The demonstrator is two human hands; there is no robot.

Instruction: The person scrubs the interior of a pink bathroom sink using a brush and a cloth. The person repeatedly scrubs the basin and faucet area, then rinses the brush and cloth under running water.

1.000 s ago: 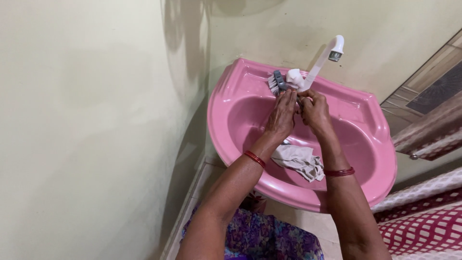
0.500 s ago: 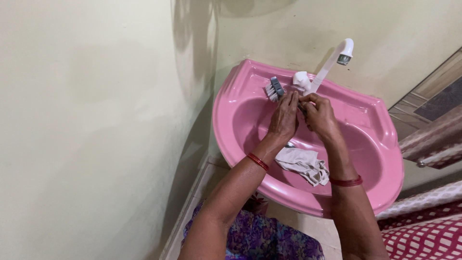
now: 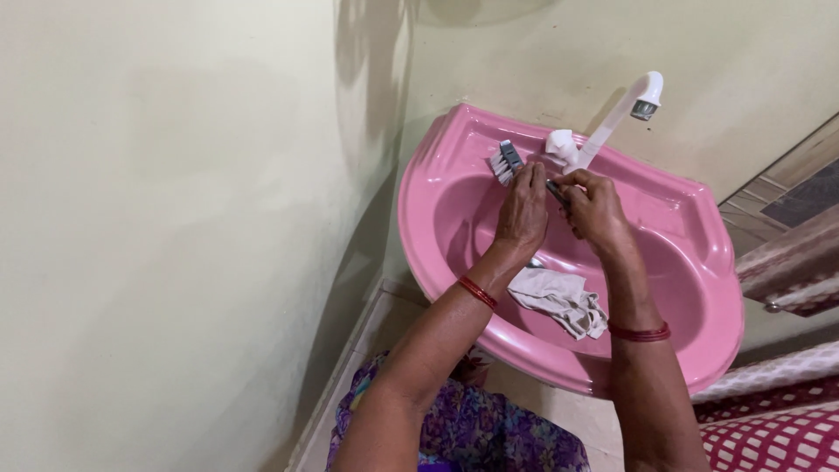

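Observation:
My left hand (image 3: 523, 214) and my right hand (image 3: 598, 210) meet over the back of a pink wash basin (image 3: 454, 149), just below a white tap (image 3: 612, 122). Both close their fingers on a scrubbing brush (image 3: 506, 163). Its white bristles and grey head stick out past my left fingers onto the rim. A dark stretch of its handle shows between the two hands. A crumpled whitish cloth (image 3: 559, 301) lies in the bowl below my wrists. Red bangles circle both wrists.
A plain cream wall fills the left and the back. At the right edge are a tiled floor (image 3: 800, 188) and red-and-white patterned fabric (image 3: 769, 437). My purple flowered clothing (image 3: 472, 433) is at the bottom.
My hands stay together on the brush by the tap, shifting only slightly. The view has swung, so the basin sits further right in the picture.

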